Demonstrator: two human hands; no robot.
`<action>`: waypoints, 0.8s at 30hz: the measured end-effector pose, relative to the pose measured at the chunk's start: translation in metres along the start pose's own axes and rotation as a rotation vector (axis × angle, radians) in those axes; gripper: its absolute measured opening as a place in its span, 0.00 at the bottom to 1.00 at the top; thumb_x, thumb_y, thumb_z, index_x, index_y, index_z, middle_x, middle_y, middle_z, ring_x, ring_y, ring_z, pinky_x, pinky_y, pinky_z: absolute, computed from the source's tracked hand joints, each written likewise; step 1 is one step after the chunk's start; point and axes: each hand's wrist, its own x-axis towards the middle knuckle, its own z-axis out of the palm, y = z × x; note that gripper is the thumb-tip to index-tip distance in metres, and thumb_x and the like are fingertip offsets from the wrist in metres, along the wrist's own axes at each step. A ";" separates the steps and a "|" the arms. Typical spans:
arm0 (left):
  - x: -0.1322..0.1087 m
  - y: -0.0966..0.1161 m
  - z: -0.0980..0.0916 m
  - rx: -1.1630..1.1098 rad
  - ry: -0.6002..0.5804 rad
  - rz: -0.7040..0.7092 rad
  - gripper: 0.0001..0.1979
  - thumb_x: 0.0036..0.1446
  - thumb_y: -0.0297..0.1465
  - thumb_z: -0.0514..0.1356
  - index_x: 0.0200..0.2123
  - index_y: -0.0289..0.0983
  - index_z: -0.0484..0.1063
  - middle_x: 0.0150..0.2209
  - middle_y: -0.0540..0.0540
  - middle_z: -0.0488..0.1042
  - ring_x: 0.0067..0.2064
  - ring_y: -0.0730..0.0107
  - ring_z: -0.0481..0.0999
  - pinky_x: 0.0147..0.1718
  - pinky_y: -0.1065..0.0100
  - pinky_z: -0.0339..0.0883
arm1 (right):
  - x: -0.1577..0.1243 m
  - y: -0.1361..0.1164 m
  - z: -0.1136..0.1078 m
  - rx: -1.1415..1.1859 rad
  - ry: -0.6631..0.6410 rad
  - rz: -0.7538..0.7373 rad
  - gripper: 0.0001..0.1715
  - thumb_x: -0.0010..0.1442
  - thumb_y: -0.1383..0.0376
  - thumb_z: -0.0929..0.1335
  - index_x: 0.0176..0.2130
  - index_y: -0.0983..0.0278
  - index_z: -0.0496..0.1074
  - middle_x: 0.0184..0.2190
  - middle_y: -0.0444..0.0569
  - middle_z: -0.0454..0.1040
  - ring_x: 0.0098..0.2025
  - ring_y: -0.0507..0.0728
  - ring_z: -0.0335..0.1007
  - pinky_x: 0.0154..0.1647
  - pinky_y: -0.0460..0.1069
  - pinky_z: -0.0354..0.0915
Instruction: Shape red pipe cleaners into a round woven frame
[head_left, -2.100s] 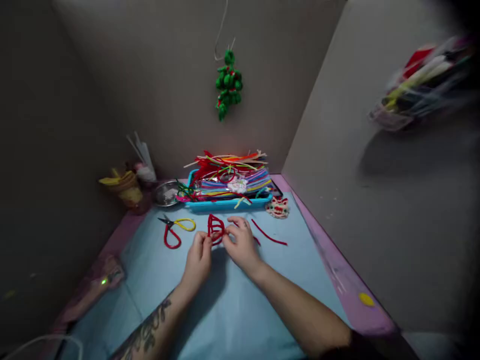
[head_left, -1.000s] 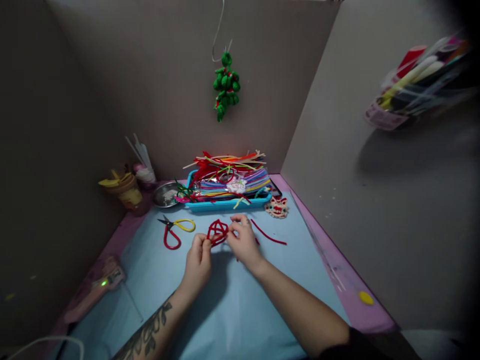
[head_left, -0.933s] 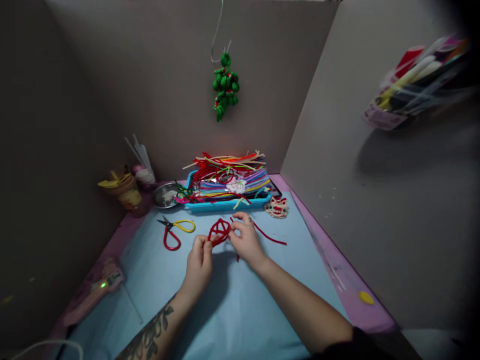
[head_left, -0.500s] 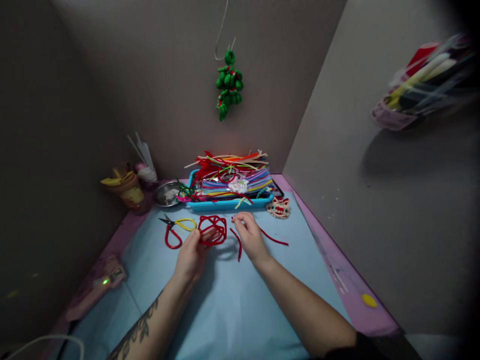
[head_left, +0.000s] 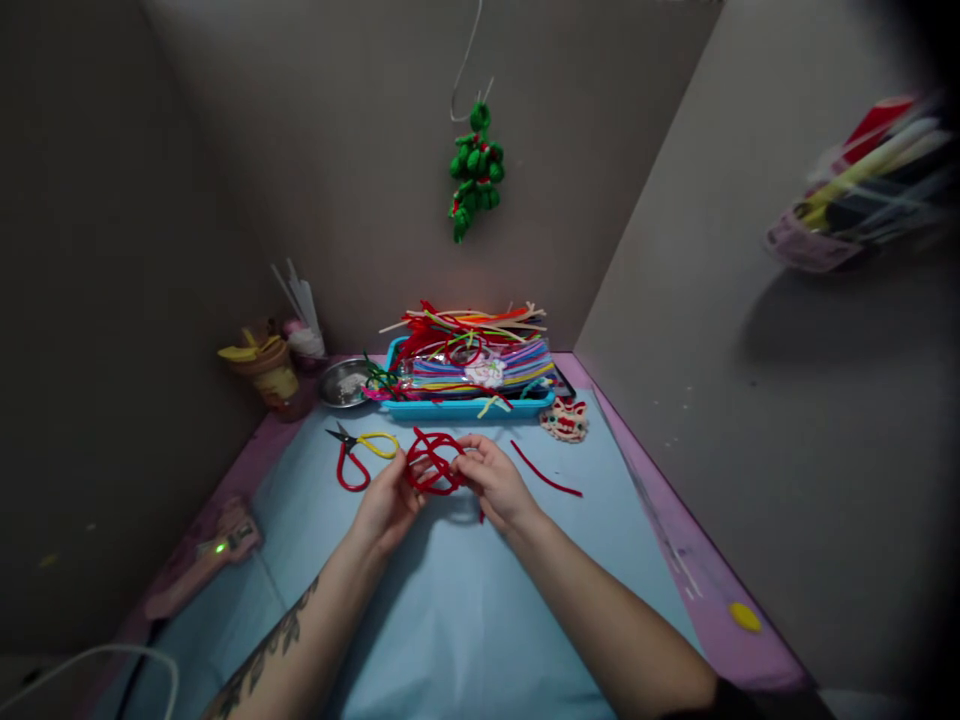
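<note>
A looped red pipe-cleaner frame [head_left: 434, 463] is held just above the blue mat [head_left: 465, 620], between the two hands and slightly beyond them; its wider span runs left to right, so each hand takes one side; the left hand [head_left: 388, 500] pinches its near-left edge with thumb and fingers closed on it, the right hand [head_left: 496, 480] grips its right edge likewise, both about equally near; a loose red strand [head_left: 546, 468] lies just right of the right hand, scissors [head_left: 358, 452] just left of the frame; beyond, a blue tray [head_left: 469, 407] heaped with coloured stems sits against grey walls, where a green ornament [head_left: 474, 170] hangs; a glue gun [head_left: 206, 555] rests at the mat's left edge.
</note>
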 end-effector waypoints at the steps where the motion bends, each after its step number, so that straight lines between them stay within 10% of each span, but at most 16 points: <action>1: -0.001 0.000 -0.001 0.006 -0.029 0.012 0.10 0.63 0.35 0.55 0.40 0.35 0.72 0.33 0.45 0.79 0.30 0.70 0.79 0.29 0.69 0.70 | 0.000 0.001 0.000 -0.019 0.008 -0.009 0.22 0.42 0.60 0.77 0.36 0.62 0.70 0.22 0.40 0.74 0.24 0.50 0.68 0.29 0.45 0.61; 6: -0.002 -0.001 -0.008 0.195 -0.089 0.151 0.16 0.50 0.33 0.67 0.43 0.38 0.71 0.38 0.45 0.77 0.35 0.69 0.77 0.36 0.67 0.70 | 0.002 0.000 -0.005 -0.092 0.017 -0.045 0.19 0.44 0.60 0.76 0.35 0.63 0.71 0.22 0.41 0.75 0.23 0.50 0.68 0.28 0.45 0.60; 10: -0.003 0.007 -0.013 0.670 0.115 0.655 0.18 0.45 0.37 0.69 0.41 0.41 0.72 0.43 0.45 0.74 0.43 0.65 0.74 0.41 0.65 0.68 | 0.005 -0.009 -0.012 -0.134 0.013 -0.082 0.16 0.44 0.61 0.75 0.33 0.62 0.71 0.23 0.41 0.76 0.25 0.51 0.71 0.32 0.47 0.64; 14: -0.007 0.012 -0.012 1.036 0.056 0.859 0.09 0.49 0.39 0.65 0.26 0.39 0.75 0.34 0.46 0.73 0.41 0.62 0.72 0.45 0.61 0.65 | 0.008 -0.013 -0.017 -0.209 0.043 -0.147 0.13 0.45 0.60 0.74 0.33 0.61 0.71 0.24 0.43 0.78 0.27 0.53 0.73 0.32 0.48 0.65; 24: -0.015 0.006 0.001 1.102 -0.065 0.734 0.17 0.53 0.41 0.61 0.18 0.38 0.73 0.21 0.50 0.65 0.28 0.68 0.66 0.31 0.67 0.60 | 0.005 0.000 -0.012 -0.403 -0.005 -0.213 0.13 0.52 0.59 0.70 0.37 0.61 0.69 0.31 0.46 0.77 0.37 0.57 0.75 0.40 0.52 0.67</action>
